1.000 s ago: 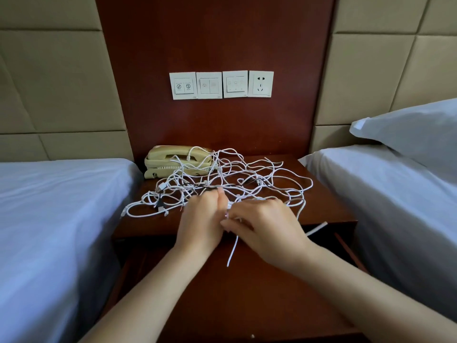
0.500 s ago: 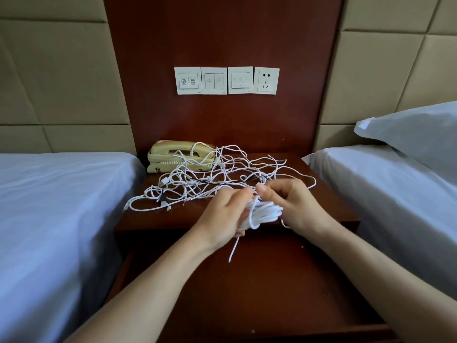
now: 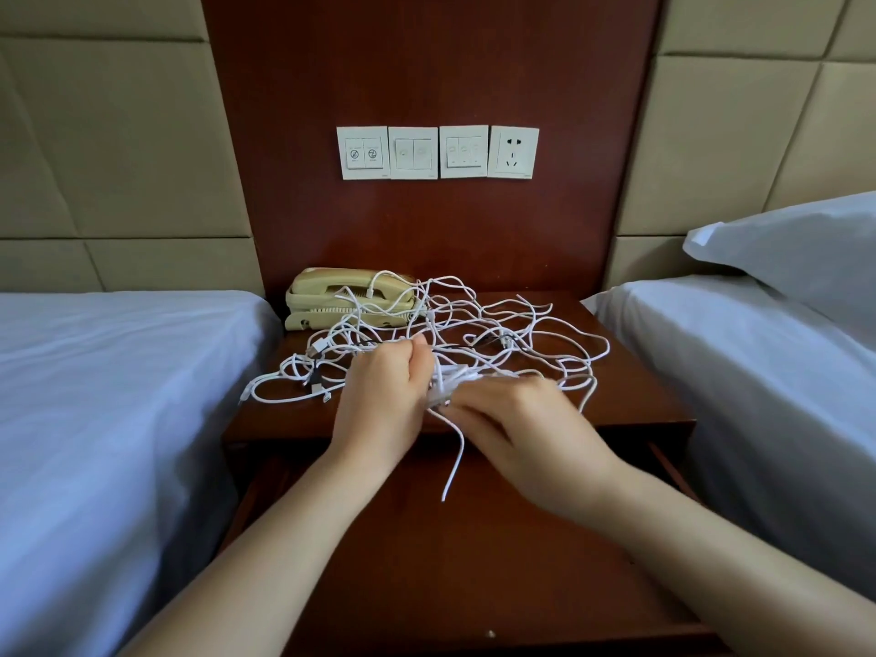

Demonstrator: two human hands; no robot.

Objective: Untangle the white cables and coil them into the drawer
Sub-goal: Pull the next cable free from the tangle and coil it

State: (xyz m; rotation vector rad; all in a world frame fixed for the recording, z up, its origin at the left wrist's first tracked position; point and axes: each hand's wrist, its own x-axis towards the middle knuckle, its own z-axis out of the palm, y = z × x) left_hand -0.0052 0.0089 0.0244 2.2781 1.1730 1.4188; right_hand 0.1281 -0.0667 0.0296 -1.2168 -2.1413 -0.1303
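- The left hand (image 3: pixel 379 400) keeps its grip curled round a small coiled bundle (image 3: pixel 443 388) of cable, held just above the front edge of the bench (image 3: pixel 630 395).
- The right hand (image 3: pixel 516 429), at 4 o'clock from the bundle, has swung down and under since half a second ago, when it was up beside the loops. Its fingertips meet the bundle, but blur hides whether its grip pinches a strand, so I cannot tell.
- Fewer of the loops show than half a second ago, since both hands now crowd them. This reads as another turn of winding.
- A loose tail (image 3: pixel 456 462) hangs from the bundle toward 6 o'clock over the open drawer (image 3: pixel 474 585). It ends at much the same place as a second ago.
- Most of the white cables (image 3: pixel 497 334) lie knotted on the bench at 12 o'clock from the hands, some draped over the telephone (image 3: pixel 332 296) at 11 o'clock.
- Judgement: one cable is nearly coiled and could soon go into the drawer, where I see no cable lying yet. The rest of the tangle looks untouched, so the task is at an early stage.
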